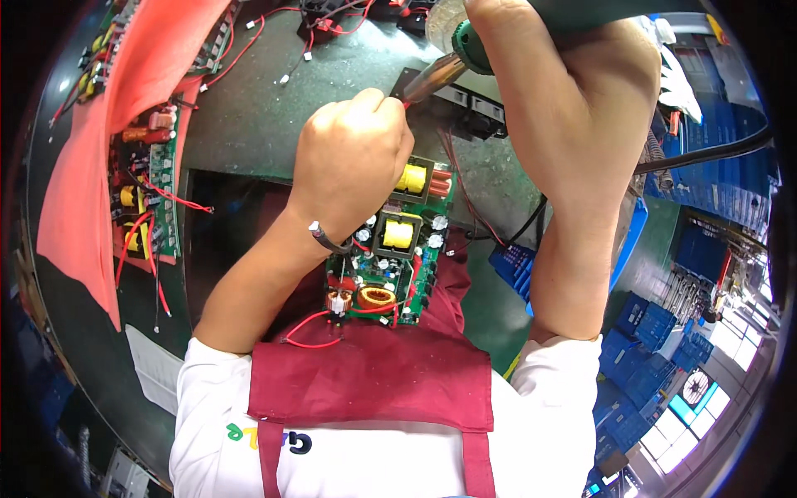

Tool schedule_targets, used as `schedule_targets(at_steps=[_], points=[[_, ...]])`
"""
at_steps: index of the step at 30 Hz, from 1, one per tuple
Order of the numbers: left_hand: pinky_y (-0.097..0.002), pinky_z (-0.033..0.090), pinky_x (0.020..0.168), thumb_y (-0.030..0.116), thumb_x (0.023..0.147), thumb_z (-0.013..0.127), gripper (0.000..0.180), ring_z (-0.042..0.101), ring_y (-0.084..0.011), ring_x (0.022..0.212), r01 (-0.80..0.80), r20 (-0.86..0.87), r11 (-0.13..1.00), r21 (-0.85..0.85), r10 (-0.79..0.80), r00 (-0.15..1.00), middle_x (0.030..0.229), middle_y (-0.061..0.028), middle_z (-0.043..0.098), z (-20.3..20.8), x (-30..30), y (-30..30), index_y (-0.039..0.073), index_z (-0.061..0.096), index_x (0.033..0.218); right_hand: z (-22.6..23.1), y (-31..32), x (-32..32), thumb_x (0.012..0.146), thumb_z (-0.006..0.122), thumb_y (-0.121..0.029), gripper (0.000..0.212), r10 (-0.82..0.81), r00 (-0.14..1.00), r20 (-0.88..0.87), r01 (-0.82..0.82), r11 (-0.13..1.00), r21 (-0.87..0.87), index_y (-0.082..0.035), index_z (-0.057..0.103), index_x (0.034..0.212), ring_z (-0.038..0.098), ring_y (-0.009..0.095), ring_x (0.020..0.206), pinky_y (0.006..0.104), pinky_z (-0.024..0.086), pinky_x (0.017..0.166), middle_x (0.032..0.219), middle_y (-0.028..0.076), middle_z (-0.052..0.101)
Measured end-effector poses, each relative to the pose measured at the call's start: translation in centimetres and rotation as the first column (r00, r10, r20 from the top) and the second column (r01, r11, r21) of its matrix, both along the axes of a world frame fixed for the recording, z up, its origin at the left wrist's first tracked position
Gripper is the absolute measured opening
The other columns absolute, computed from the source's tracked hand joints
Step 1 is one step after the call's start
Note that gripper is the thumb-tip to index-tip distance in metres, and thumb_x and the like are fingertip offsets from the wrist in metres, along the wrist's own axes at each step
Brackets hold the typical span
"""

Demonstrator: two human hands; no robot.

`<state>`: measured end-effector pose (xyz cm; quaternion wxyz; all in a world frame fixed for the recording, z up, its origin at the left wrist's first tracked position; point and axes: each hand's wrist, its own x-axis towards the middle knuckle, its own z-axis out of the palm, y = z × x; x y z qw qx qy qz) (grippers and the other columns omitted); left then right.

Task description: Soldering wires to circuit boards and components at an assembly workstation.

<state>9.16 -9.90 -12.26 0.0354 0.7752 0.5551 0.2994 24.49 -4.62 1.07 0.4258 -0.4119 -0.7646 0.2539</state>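
My right hand (573, 100) is wrapped round a soldering iron (438, 76) with a green collar and metal barrel. The iron points down and left, its tip end beside the fingers of my left hand (353, 141). That hand is closed, knuckles up; what it pinches is hidden, though a speck of red shows by the iron. A green circuit board (424, 278) lies below it, partly covered by the hand. Yellow-wrapped transformers (398, 234), a copper-wound ring coil (377, 297) and a red wire loop (311, 343) are on the board.
Pink foam sheets (87, 199) stand at the left with more populated boards (166, 199) between them. A black cable (706, 156) runs in from the right. Black parts with switches (477, 112) lie on the dark bench (249, 124). Blue bins (631, 365) stand at far right.
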Motion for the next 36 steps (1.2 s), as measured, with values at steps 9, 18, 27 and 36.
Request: schedule_targets(at_steps=[9,18,27,36], points=[[-0.04,0.055,0.068,0.013,0.089,0.069,0.015,0.068,-0.0289,0.069,0.024,0.019,1.0,0.007,-0.024,1.0,0.076,-0.0106,0.063,-0.4,-0.1,0.3,0.006,0.063,0.078,-0.5,-0.2,0.0,0.091,0.07,-0.005,0.009,0.003,0.999,0.052,-0.004,1.0,0.028,0.003,0.07,0.086,0.063,0.016,0.057,0.0306,0.047,0.054,0.069,0.009,0.068],[-0.039,0.055,0.068,0.013,0.089,0.069,0.014,0.068,-0.0282,0.07,0.021,-0.008,1.0,0.015,-0.021,1.0,0.076,-0.0103,0.063,-0.2,0.0,0.2,0.006,0.063,0.078,-0.7,-0.4,0.2,0.092,0.071,-0.007,0.01,-0.002,0.999,0.053,0.0,1.0,0.027,0.003,0.071,0.088,0.064,0.016,0.059,0.0291,0.047,0.054,0.072,0.009,0.069],[-0.0393,0.055,0.069,0.012,0.089,0.069,0.013,0.068,-0.0286,0.071,0.039,-0.016,0.999,-0.001,-0.039,0.999,0.077,-0.0108,0.062,-0.1,-0.1,0.2,0.005,0.064,0.078,-0.9,-0.3,0.2,0.092,0.071,-0.008,0.012,0.005,0.998,0.058,-0.006,1.0,0.018,0.004,0.073,0.09,0.065,0.015,0.06,0.0277,0.048,0.055,0.074,0.01,0.07],[-0.0399,0.056,0.07,0.012,0.089,0.069,0.012,0.068,-0.0294,0.071,0.045,-0.012,0.999,-0.015,-0.045,0.999,0.078,-0.0114,0.062,0.2,-0.2,0.1,0.005,0.065,0.079,-1.1,-0.4,0.3,0.093,0.072,-0.01,0.014,0.001,0.998,0.056,-0.002,1.0,0.023,0.004,0.074,0.092,0.066,0.014,0.061,0.0263,0.049,0.055,0.076,0.01,0.071]])
